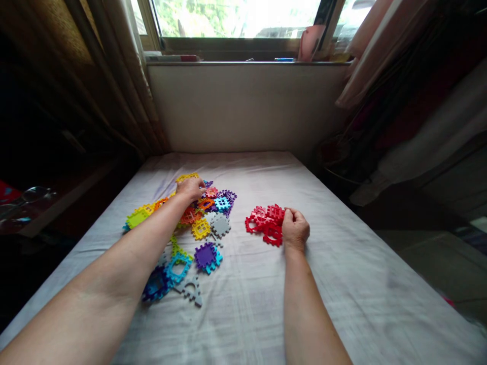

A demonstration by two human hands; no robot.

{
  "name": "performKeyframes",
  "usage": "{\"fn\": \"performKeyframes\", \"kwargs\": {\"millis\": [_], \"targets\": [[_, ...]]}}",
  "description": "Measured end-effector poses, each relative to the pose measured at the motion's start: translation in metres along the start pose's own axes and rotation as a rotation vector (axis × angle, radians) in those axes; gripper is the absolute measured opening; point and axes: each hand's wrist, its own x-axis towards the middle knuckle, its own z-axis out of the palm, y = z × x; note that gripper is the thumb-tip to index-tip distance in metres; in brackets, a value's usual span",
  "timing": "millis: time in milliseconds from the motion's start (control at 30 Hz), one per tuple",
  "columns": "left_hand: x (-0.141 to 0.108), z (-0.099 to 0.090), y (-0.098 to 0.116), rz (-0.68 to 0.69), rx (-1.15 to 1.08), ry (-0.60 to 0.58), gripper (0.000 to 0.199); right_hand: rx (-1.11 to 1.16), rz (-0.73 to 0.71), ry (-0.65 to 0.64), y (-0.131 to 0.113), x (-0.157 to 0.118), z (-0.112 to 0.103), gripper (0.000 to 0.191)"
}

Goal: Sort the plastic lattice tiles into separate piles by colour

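Reds [269,224] look gathered, heap [192,214] (their nine o'clock) unsorted. Right hand [296,229] curls at reds, left hand [190,188] over heap; pinching, we can't tell.

We see a flat, sheet-covered top [243,304], table or bed we cannot tell. On it lies a red pile of toothed tiles [266,223]. Left of the red pile we find a multicoloured tile heap [192,217]; nearer us, also left of the red pile, a grey triangular tile [196,294].
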Motion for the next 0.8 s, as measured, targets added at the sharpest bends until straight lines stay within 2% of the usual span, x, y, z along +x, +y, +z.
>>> {"fn": "performKeyframes", "kwargs": {"millis": [100, 167, 333, 433, 567, 800], "targets": [[0.0, 0.001, 0.006, 0.026, 0.007, -0.011, 0.05, 0.009, 0.016, -0.003, -0.003, 0.0, -0.001, 0.043], [0.001, 0.004, 0.012, 0.053, 0.007, -0.041, 0.054, 0.014, 0.033, -0.007, -0.005, 0.0, -0.002, 0.043], [0.002, 0.012, 0.022, 0.083, 0.001, -0.058, 0.044, 0.016, 0.047, -0.003, -0.005, 0.002, -0.002, 0.045], [0.002, 0.013, 0.021, 0.063, -0.032, -0.035, 0.039, 0.005, 0.034, 0.001, -0.002, 0.002, -0.001, 0.044], [0.003, 0.011, 0.016, -0.003, -0.123, -0.019, 0.02, -0.008, 0.011, 0.004, 0.0, 0.001, -0.001, 0.042], [-0.004, -0.002, 0.003, -0.098, -0.373, 0.147, 0.016, -0.003, 0.015, 0.008, -0.002, 0.001, -0.001, 0.043]]}}
